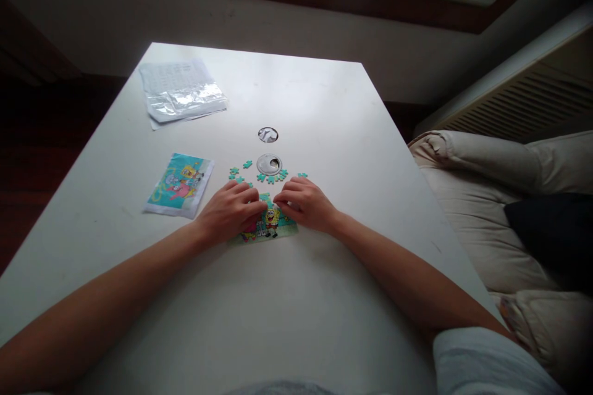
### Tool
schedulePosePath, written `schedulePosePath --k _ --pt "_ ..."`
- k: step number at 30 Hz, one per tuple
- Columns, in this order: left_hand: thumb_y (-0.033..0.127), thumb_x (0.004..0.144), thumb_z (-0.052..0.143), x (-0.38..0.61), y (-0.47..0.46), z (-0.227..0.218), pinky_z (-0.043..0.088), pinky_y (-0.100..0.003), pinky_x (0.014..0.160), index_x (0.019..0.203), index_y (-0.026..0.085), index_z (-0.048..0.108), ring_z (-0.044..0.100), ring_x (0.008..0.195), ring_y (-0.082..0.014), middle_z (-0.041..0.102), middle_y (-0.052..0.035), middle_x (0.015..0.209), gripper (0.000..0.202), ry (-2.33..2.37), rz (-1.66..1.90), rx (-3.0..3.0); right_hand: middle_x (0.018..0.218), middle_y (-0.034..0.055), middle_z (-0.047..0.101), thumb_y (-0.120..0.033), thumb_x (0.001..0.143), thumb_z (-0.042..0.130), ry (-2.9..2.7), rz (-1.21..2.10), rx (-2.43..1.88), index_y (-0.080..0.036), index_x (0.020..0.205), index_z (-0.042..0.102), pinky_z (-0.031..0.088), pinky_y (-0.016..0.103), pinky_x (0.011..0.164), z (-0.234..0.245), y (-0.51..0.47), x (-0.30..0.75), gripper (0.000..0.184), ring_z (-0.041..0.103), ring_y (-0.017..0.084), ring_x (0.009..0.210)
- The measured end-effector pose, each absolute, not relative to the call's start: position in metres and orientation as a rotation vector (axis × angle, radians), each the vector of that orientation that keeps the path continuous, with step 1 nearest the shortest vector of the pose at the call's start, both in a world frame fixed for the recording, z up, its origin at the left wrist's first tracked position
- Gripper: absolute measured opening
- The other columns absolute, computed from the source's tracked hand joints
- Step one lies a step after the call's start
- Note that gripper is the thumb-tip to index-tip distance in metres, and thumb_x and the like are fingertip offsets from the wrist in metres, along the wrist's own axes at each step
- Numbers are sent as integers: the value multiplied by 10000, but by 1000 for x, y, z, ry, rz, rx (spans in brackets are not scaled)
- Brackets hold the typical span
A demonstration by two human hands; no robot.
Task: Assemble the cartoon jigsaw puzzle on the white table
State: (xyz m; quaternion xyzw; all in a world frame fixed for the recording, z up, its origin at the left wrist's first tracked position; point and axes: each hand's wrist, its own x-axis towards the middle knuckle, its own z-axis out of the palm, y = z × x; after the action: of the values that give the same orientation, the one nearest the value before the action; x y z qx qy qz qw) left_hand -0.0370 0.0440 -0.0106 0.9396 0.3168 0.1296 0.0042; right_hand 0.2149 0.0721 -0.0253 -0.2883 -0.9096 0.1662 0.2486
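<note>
The fingers (252, 207) of your left hand (227, 211) curl over the left side of the partly assembled jigsaw (272, 229), with the tips close to its upper middle. Those of your right hand (311, 203) bend in from the other side, thumb and forefinger drawn narrow near its upper right. You have only a small gap between the two sets of fingertips; whether either one pinches a piece, I cannot tell. The jigsaw lies flat right under your fingers, its cartoon figures showing between and below them, its lower edge toward you.

Just beyond your fingertips sits a cluster of loose pieces (271, 179). More small pieces (235, 171) lie scattered just past your left fingers, and a single piece (302, 174) lies just above your right knuckles. Behind the cluster is a silvery ring (262, 164) with an off-centre hole, and farther out in the same line a round, shiny patch (268, 134).

To the left of your left fingers lies a cartoon picture sheet (178, 185), tilted and apart from the hand. Well beyond it, far left of your fingers, are papers in clear plastic (180, 91). All of this rests on the white table (315, 99). Well off to the right of your fingers is a beige sofa (467, 216) with a dark cushion (553, 234).
</note>
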Motion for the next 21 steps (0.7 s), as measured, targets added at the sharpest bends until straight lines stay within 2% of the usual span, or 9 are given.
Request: schedulePosePath --k 5,15,21 --pt "338 1031 475 -37 44 -10 379 -349 747 1093 246 677 549 795 -191 628 -17 811 230 995 317 2946 818 37 640 -243 968 551 -2543 424 -749 -224 910 700 375 328 791 -25 71 214 161 521 179 809" --pt "330 1027 470 -34 43 -8 404 -346 748 1173 240 648 611 810 -205 672 -20 830 247 1044 237 2915 799 31 635 -237 961 552 -2534 522 -791 -225 901 702 386 322 771 -23 71 212 163 527 178 791" --pt "334 1021 485 -34 43 -8 412 -348 751 1181 236 639 609 824 -207 670 -21 847 244 1041 230 2921 808 34 634 -262 970 545 -2557 442 -761 -220 890 687 382 331 794 -24 74 214 169 534 182 821"
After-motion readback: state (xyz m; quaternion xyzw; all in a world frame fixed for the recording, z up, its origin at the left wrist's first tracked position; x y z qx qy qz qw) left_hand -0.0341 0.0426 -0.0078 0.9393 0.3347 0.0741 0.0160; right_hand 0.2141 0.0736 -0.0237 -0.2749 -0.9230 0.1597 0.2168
